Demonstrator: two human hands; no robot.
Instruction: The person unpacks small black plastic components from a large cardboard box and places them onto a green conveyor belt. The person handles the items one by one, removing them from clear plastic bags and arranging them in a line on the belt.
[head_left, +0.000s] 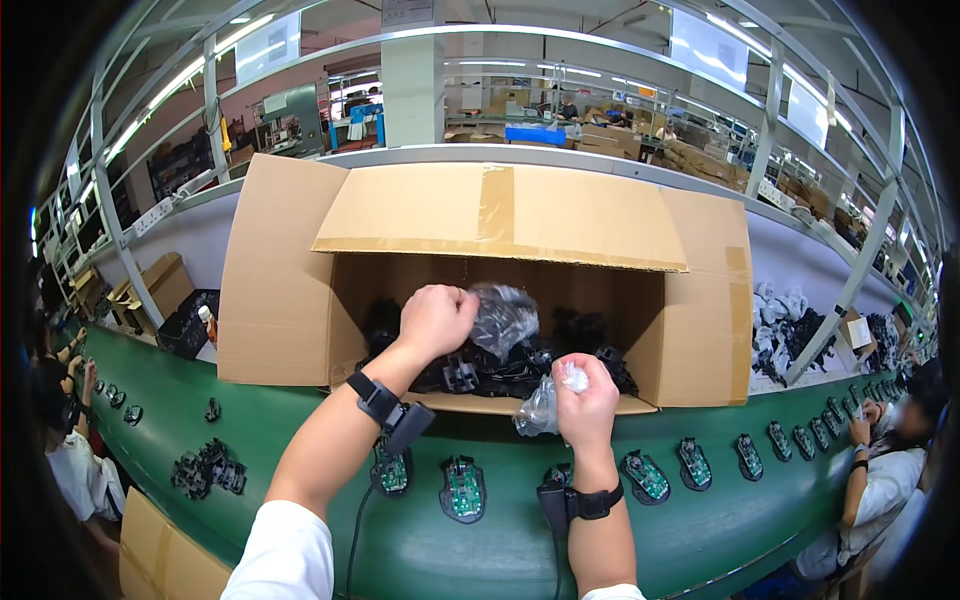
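A large brown cardboard box (480, 290) is lying on its side behind the green conveyor belt (420, 540). Black mouse bases with green circuit boards (463, 490) are sitting in a row on the belt, before the box.

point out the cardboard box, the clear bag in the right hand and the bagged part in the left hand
cardboard box (280, 270), head view, on its left flap
clear plastic bag (538, 410), head view, on the crumpled part hanging below the right hand (585, 392)
bagged dark part (505, 318), head view, on its wrapping beside the left hand (435, 318)

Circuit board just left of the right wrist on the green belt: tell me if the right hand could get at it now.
Probably not at once: the right hand is shut on a clear plastic bag. The circuit board itself lies uncovered on the belt.
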